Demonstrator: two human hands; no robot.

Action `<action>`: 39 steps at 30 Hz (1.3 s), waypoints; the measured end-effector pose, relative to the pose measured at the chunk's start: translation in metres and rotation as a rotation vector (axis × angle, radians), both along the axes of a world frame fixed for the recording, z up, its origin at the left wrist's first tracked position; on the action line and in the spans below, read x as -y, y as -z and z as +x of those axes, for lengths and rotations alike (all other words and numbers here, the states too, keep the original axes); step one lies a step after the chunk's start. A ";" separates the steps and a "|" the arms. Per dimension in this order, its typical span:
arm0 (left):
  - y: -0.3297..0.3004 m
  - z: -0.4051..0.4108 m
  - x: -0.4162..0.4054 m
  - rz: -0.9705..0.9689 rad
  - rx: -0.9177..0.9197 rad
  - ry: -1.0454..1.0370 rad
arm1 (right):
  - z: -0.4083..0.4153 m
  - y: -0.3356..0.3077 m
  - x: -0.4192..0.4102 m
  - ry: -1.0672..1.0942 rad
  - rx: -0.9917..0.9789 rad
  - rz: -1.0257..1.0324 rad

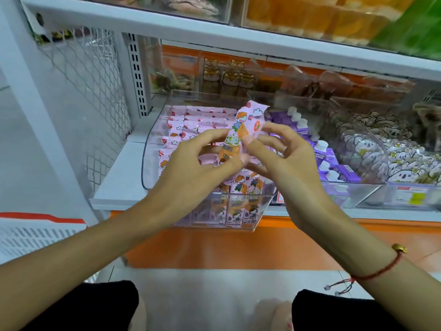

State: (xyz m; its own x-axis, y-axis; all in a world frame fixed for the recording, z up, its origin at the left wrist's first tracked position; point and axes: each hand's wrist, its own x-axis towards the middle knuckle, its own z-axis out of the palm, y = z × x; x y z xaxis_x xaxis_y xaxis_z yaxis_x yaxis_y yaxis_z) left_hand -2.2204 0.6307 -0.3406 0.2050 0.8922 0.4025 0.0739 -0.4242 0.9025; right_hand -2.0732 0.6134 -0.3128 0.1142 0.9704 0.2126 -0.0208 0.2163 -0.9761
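A pink snack packet (248, 123) with a cartoon child and an orange band is held upright above a clear plastic bin (152, 149). My left hand (191, 163) pinches its lower part with thumb and fingers. My right hand (284, 154) pinches its upper right side. The bin sits on a white shelf and is filled with several rows of the same pink packets (193, 123).
Purple cartons with white caps (327, 158) stand in the bin to the right, then a bin of white patterned packets (372, 149). A shelf edge (214, 32) runs overhead. A wire mesh panel (90, 91) closes the left side. An orange base (214, 247) lies below.
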 end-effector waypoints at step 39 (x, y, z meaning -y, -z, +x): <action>-0.020 -0.002 0.012 -0.524 0.075 0.191 | 0.014 -0.007 -0.007 -0.044 0.147 -0.161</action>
